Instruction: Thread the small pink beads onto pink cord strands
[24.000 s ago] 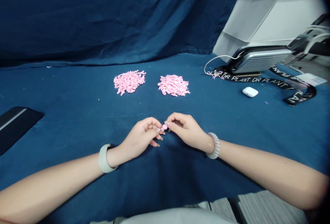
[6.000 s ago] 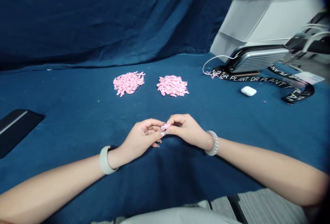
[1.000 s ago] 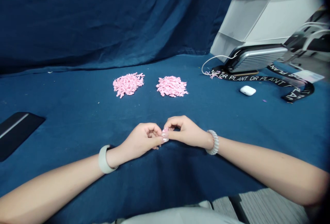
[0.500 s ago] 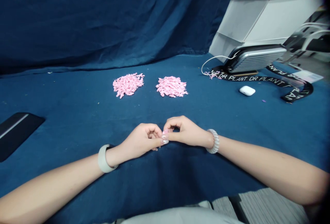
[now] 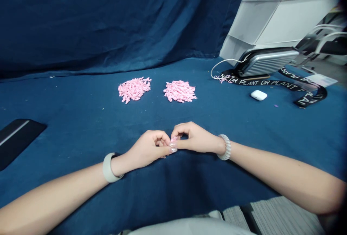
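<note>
My left hand and my right hand meet fingertip to fingertip above the blue cloth. Both are closed in a pinch, with thumbs against forefingers. Between them is a small pink piece, mostly hidden by fingers and nails; its exact kind cannot be made out. Farther off lie two heaps of small pink twisted pieces, one left pile and one right pile. A pale band circles my left wrist, and a coiled band my right.
Blue cloth covers the table and hangs behind it. At right are a silver ribbed case, a lettered black strap, a white earbud case and a white cable. A dark flat object lies at left.
Both hands hold nearly the same pinch around the pink piece, with only slight finger movement. The whole view has shifted a little; the piles are unchanged.
</note>
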Demonstrator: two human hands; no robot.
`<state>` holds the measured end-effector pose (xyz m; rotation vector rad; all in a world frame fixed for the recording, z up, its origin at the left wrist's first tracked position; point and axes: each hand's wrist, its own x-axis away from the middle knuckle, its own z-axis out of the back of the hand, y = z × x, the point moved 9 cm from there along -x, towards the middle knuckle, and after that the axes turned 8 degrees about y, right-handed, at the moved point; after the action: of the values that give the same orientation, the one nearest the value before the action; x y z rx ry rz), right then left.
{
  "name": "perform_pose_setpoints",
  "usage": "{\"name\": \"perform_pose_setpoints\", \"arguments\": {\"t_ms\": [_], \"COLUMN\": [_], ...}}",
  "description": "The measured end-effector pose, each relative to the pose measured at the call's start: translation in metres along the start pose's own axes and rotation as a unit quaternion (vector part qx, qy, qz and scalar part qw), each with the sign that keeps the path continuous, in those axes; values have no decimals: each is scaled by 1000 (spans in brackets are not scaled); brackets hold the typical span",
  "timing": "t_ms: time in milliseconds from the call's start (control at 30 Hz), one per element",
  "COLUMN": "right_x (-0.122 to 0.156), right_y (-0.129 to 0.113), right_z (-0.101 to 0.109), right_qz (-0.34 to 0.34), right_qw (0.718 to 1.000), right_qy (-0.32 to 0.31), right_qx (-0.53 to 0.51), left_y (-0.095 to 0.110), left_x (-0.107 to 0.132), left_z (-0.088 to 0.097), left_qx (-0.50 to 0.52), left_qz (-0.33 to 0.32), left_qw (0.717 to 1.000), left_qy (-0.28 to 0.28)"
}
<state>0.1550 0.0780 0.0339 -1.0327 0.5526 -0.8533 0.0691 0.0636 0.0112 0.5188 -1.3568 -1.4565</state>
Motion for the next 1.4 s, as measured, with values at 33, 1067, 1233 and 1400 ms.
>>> {"name": "perform_pose_setpoints", "arguments": {"t_ms": [33, 1067, 1233, 1400], "right_x": [0, -13, -20, -3], "right_y": [0, 18, 13, -33], "right_z": [0, 42, 108, 70], "right_qz": [1, -42, 65, 233], "right_qw": [1000, 984, 893, 889], "right_qy": [0, 170, 386, 304], "right_qx": [3, -28, 220, 250], "left_y": [1, -3, -4, -2], "left_x": [0, -2, -2, -1], "left_z": [0, 4, 2, 4], "left_qx": [-2, 62, 68, 117], "left_qz": [-3, -9, -4, 6], "left_qw": [1000, 997, 997, 992], "left_qy": [1, 44, 42, 49]}}
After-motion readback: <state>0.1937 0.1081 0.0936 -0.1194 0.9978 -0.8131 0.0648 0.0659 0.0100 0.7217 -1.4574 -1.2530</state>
